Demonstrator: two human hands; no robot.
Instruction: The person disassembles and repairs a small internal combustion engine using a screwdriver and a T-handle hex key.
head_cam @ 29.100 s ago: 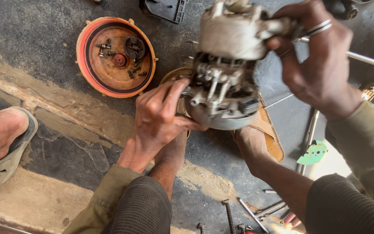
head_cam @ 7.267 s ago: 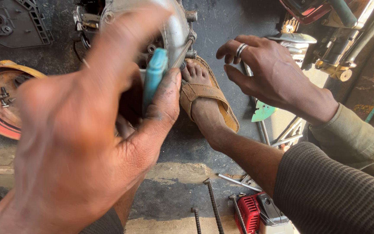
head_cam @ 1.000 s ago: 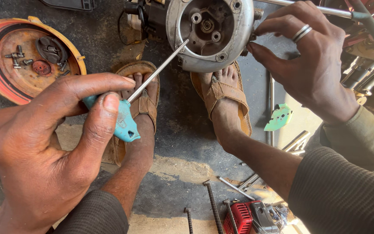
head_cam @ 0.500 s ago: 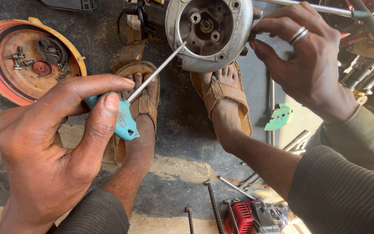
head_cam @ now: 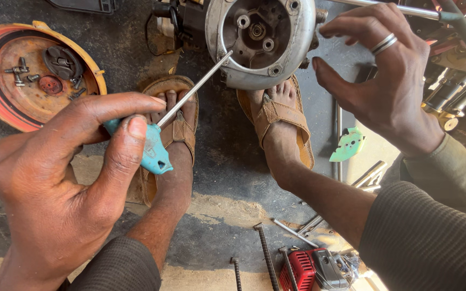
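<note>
The left hand [head_cam: 60, 183] fills the lower left, fingers curled tight around the teal handle of a screwdriver [head_cam: 182, 108], thumb pressed flat on the handle's top. The screwdriver's long axis runs up and to the right from that hand; its thin metal shaft slants over a sandalled foot [head_cam: 176, 134], and its tip rests at the lower left rim of a round grey metal housing [head_cam: 262, 46]. The housing faces the camera, open side showing bolts and a hub inside.

Up and left of the left hand lies an orange round cover [head_cam: 39, 75] on the ground, with loose screws and small parts in it. Between the two hands, a second sandalled foot [head_cam: 279, 121] sits right under the housing, its toes touching the rim. Nothing lies across the shaft's line to the housing.

The right hand [head_cam: 384, 81], wearing a ring, is spread wide just right of the housing, thumb pointing toward its edge, holding nothing. Below that hand a green flat piece [head_cam: 348, 144] and several metal rods [head_cam: 308, 226] lie on the ground, with a small red engine [head_cam: 311, 269] nearer the bottom.
</note>
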